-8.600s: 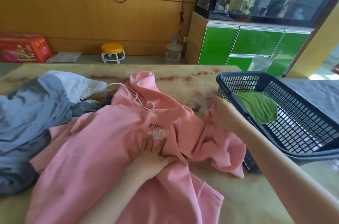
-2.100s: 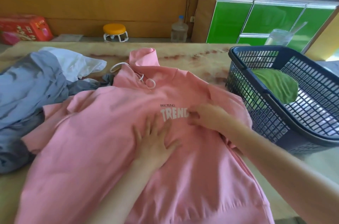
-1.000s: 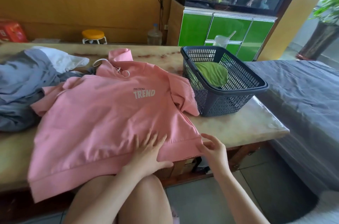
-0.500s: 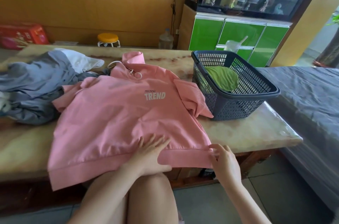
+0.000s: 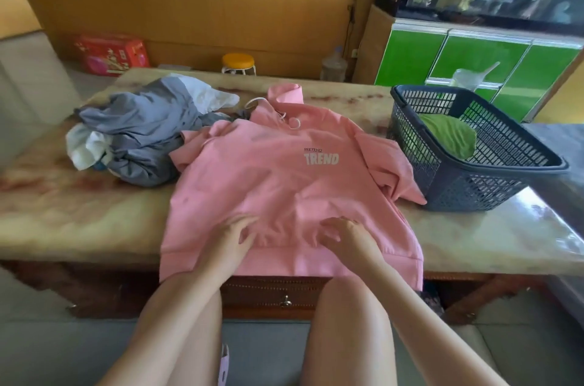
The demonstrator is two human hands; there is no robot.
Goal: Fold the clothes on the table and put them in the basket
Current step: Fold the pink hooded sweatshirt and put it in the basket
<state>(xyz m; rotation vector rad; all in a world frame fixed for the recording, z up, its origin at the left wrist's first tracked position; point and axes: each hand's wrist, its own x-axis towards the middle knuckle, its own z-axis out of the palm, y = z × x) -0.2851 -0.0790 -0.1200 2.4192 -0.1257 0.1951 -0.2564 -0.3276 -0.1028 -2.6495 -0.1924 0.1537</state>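
A pink hoodie (image 5: 278, 183) with white "TREND" lettering lies spread front-up on the marble table (image 5: 79, 221), its hem hanging over the near edge. My left hand (image 5: 232, 235) and my right hand (image 5: 343, 235) both rest on its lower part, fingers loosely spread on the cloth, a short way apart. Its right sleeve lies bunched against the dark blue basket (image 5: 467, 186) at the right, which holds a folded green garment (image 5: 448, 134). A crumpled heap of grey and white clothes (image 5: 142, 136) sits at the table's left.
A plastic cup with a straw (image 5: 467, 77) stands behind the basket. Green cabinet doors (image 5: 474, 69) are at the back right. On the floor beyond the table are a yellow stool (image 5: 238, 63), a water bottle (image 5: 333, 68) and a red box (image 5: 112, 52). A grey bed (image 5: 562, 145) adjoins the table's right.
My right hand has moved from the hoodie's right hem corner onto its lower front, beside my left hand. The hoodie lies flatter than it did several seconds ago.
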